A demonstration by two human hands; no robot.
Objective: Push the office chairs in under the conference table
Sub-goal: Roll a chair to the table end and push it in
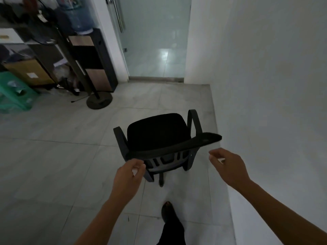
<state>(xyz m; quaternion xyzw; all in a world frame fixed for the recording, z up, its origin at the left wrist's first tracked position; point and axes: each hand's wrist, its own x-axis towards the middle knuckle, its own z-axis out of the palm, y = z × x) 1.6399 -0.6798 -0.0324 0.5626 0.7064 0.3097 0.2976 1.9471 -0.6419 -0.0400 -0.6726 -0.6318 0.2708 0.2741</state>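
Office chair [157, 137] ahead, left hand [128, 171] touching, right hand [228, 165] beside

A single head-mounted wide-angle camera supplies the only view. It looks forward and steeply down from standing height onto the office chair [159, 138], which sits close in front, just below frame centre, with its backrest nearest the lens. Both forearms enter from the bottom edge, below the chair. Beyond the chair, the view faces a glass door [155, 38] at the top centre. A white wall [274, 85] fills the frame to the right of the chair; a shelf unit [92, 59] stands beyond it to the left. Straight edges bow toward the frame borders.
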